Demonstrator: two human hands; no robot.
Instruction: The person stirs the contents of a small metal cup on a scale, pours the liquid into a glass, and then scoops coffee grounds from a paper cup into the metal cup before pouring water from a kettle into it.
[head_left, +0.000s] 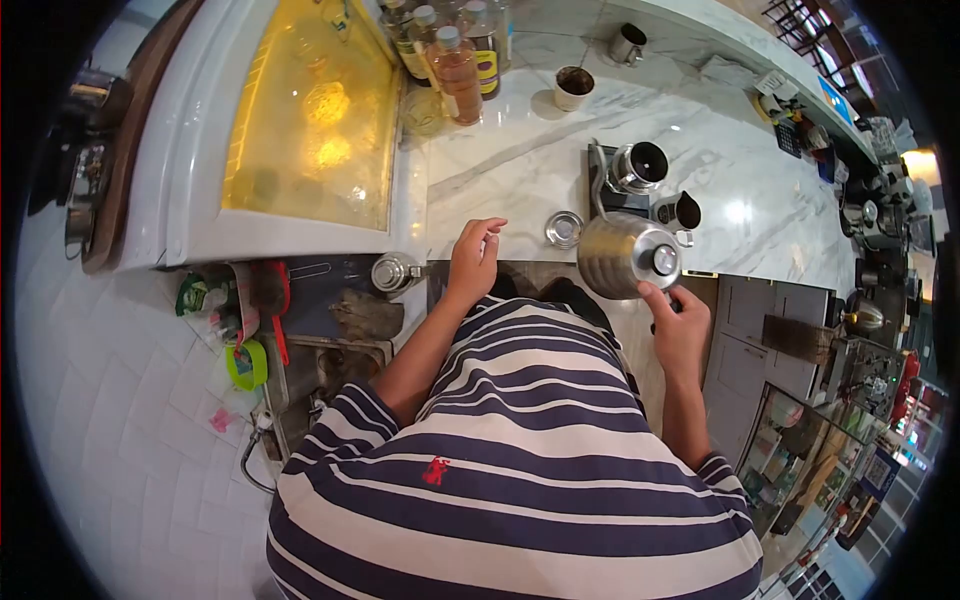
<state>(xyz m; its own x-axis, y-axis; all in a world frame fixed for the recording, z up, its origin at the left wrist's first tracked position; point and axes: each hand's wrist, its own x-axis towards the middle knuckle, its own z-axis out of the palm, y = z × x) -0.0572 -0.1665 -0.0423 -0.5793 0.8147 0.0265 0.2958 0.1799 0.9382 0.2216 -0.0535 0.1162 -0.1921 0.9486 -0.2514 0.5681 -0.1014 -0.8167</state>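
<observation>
My right hand (682, 325) grips the dark handle of a steel gooseneck kettle (612, 258), held at the counter's front edge. Its thin spout reaches up past a metal vessel (636, 168) with a dark opening, which stands on a black scale (597, 160). Beside that vessel is a small metal pitcher (679, 211). Left of the kettle lies a small round clear dish or lid (563, 229). My left hand (476, 258) hovers by the counter edge, fingers loosely extended and holding nothing.
Several bottles (458, 75) stand at the back left beside a white cabinet with a yellow-lit panel (315, 120). A white cup (573, 88) with dark contents and a metal mug (628, 44) sit farther back on the marble counter (500, 165). A glass jug (396, 272) stands near the sink.
</observation>
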